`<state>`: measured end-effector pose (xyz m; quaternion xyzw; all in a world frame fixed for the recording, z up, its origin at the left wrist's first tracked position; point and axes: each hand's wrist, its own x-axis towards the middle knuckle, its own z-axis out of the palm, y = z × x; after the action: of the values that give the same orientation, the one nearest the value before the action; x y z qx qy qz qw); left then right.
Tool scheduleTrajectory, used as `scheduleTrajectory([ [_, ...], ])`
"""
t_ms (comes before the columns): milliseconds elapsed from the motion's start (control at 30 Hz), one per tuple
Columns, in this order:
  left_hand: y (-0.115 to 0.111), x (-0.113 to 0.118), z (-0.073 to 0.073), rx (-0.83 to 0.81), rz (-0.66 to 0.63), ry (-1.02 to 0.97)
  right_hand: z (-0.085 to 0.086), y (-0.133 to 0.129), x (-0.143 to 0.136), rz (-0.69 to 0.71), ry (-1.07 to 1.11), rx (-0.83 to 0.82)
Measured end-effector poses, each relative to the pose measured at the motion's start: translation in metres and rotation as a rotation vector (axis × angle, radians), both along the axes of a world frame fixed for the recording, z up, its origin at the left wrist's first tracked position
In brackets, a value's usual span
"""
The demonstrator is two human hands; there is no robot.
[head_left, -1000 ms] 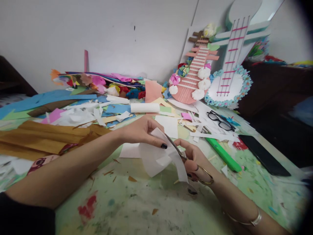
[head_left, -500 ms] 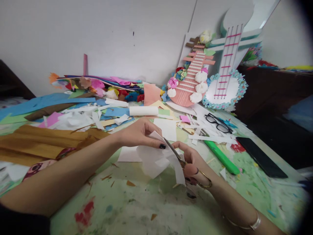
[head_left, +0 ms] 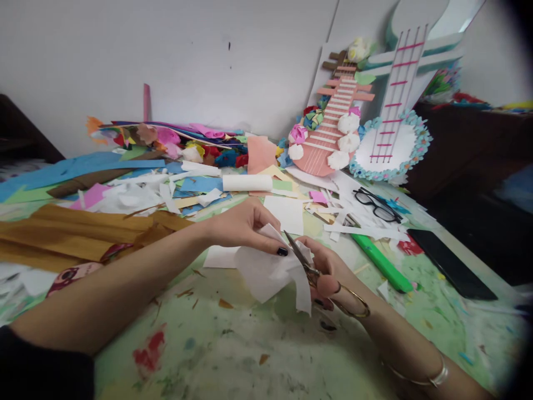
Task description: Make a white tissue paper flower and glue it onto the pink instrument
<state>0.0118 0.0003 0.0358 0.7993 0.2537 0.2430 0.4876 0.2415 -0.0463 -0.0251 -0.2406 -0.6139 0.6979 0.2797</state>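
Note:
Thin white paper (head_left: 266, 275) hangs above the table, pinched between the thumb and fingers of my left hand (head_left: 250, 228). My right hand (head_left: 327, 269) is closed on a pair of scissors (head_left: 297, 250), its gold handle loop showing by the wrist. The blades point up and left at the paper's right edge, close to my left thumb. A partly cut strip of the paper droops below the blades. Behind the hands, a white sheet (head_left: 287, 214) lies flat on the table, and another white piece (head_left: 220, 257) lies left of the held paper.
Brown crepe paper (head_left: 75, 233) and white scraps cover the left side. A white roll (head_left: 247, 183) lies at the back. To the right are a green cutter (head_left: 381, 264), glasses (head_left: 377, 205) and a black phone (head_left: 452, 264). Two decorated paper instruments (head_left: 333, 122) lean on the wall.
The scissors' tip has moved slightly away from my left thumb, to the right. Both hands still hold the same things, and the whole view has shifted a little.

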Motion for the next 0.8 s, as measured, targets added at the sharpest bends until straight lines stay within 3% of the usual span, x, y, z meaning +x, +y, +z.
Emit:
scheduleTrajectory([
  [267, -0.0016, 0.002, -0.0003, -0.037, 0.005, -0.033, 0.0053, -0.0031, -0.0018, -0.022, -0.019, -0.013],
  [800, -0.0001, 0.0006, -0.0003, -0.025, 0.001, -0.002, -0.0045, -0.0004, 0.003, -0.09, -0.016, -0.067],
])
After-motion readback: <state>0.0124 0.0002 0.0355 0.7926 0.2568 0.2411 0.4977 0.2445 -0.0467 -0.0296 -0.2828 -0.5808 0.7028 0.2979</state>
